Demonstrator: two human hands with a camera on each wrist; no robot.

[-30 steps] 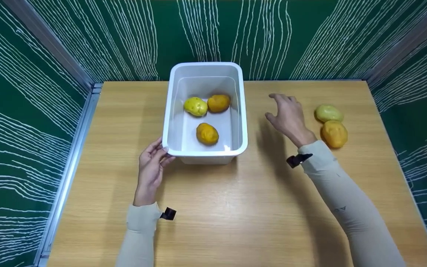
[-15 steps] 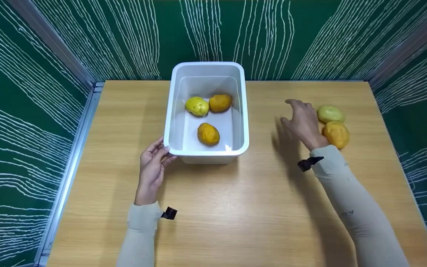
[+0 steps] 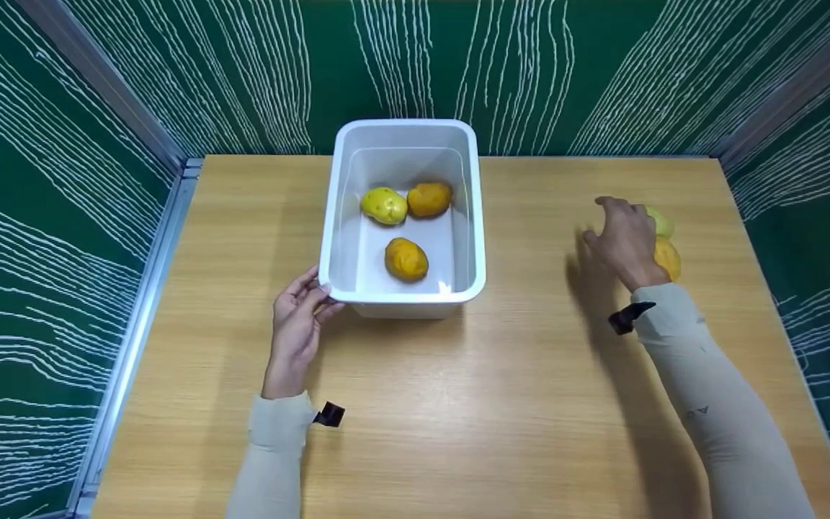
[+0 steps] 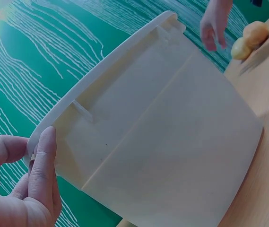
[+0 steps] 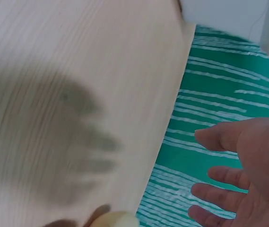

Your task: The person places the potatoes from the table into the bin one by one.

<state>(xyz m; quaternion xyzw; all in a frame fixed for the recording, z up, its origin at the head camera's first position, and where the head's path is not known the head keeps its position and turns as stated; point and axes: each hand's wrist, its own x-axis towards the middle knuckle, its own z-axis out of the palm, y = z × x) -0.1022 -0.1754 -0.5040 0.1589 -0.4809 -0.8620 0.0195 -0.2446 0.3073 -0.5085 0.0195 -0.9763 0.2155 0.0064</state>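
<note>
A white plastic bin [image 3: 404, 297] stands on the table, tall-sided and open at the top. My left hand [image 3: 295, 330] pinches its near left rim corner, the thumb lying on the outer wall in the left wrist view. Inside lie a yellow spotted potato [image 3: 384, 206], a brownish potato [image 3: 429, 199] and an orange-yellow potato [image 3: 406, 259]. To the right, my right hand [image 3: 624, 241] hovers with its fingers spread and nothing in them. Partly hidden behind it, a pale green potato [image 3: 661, 222] and a yellow-orange potato [image 3: 668, 259] lie side by side.
The wooden table [image 3: 415, 432] carries everything. Green walls [image 3: 444, 58] with white wavy lines enclose its back and sides, and a metal frame rail [image 3: 143, 317] runs along the left edge.
My right hand has moved rightward, away from the bin, and now covers part of the two potatoes at the right. The left hand keeps its grip on the bin's corner.
</note>
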